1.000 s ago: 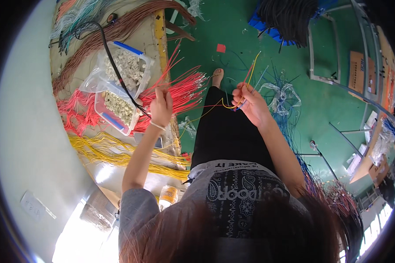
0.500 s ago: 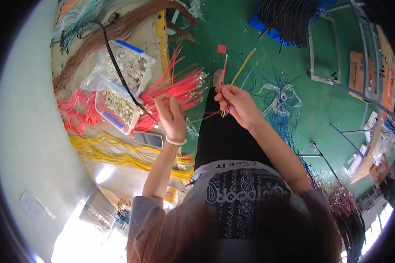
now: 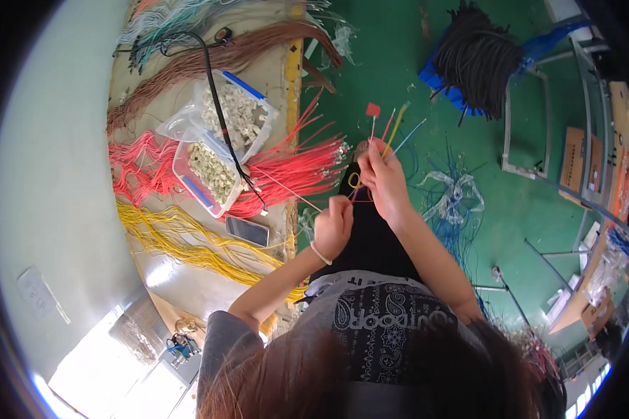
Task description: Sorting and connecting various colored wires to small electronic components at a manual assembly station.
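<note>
Pinching wires point(image 3: 396, 130) in the right grip point(image 3: 386, 183), over the legs point(image 3: 376, 244); clenching a strand point(image 3: 297, 195) in the left grip point(image 3: 334, 223), just nearer and left. Could tighten the yellow loop point(image 3: 354, 181) into a kink — or snag the red bundle point(image 3: 304, 164) — by pulling too hard.

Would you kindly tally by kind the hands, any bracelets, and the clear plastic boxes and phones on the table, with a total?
Hands, left hand and right hand: 2
Clear plastic boxes, upper box and lower box: 2
Phone: 1
White bracelet: 1
Total: 6
</note>
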`<state>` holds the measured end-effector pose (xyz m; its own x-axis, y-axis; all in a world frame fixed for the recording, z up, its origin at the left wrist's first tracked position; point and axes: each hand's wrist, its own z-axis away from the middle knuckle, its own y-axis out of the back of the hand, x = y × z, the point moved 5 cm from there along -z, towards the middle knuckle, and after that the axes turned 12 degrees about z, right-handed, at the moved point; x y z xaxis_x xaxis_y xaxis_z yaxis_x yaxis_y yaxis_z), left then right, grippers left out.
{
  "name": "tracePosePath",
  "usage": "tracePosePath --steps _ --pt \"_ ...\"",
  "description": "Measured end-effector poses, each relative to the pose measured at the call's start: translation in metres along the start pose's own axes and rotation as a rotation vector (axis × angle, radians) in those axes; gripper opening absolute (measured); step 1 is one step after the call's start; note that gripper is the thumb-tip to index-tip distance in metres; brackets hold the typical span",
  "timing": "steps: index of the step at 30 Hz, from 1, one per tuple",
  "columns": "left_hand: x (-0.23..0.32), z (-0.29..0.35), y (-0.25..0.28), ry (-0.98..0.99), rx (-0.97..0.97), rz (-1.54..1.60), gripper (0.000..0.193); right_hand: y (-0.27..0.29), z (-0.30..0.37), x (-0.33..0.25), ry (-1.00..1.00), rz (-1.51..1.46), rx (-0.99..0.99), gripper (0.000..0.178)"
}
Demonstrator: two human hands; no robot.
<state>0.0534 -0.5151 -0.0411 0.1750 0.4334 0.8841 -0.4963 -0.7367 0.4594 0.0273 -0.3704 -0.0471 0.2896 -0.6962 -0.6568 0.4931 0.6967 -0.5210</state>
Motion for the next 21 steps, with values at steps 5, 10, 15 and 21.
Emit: tracePosePath --steps 5,10,15,21 --pt "0.01 -0.038 -0.02 0.052 -0.411 0.044 0.019 0.081 0.01 0.007 0.001 0.044 0.205 0.022" --pt "0.0 -0.192 0.011 -0.229 -0.094 -0.116 0.015 0.376 0.104 -0.007 0.36 -0.181 0.829 0.011" --pt "-0.054 -0.365 0.035 -0.435 0.089 -0.793 0.008 0.481 0.178 -0.093 0.541 -0.156 0.954 0.008" --pt "-0.097 -0.416 0.041 -0.509 -0.165 -1.141 0.013 0.275 0.005 -0.096 0.305 -0.222 0.622 0.023"
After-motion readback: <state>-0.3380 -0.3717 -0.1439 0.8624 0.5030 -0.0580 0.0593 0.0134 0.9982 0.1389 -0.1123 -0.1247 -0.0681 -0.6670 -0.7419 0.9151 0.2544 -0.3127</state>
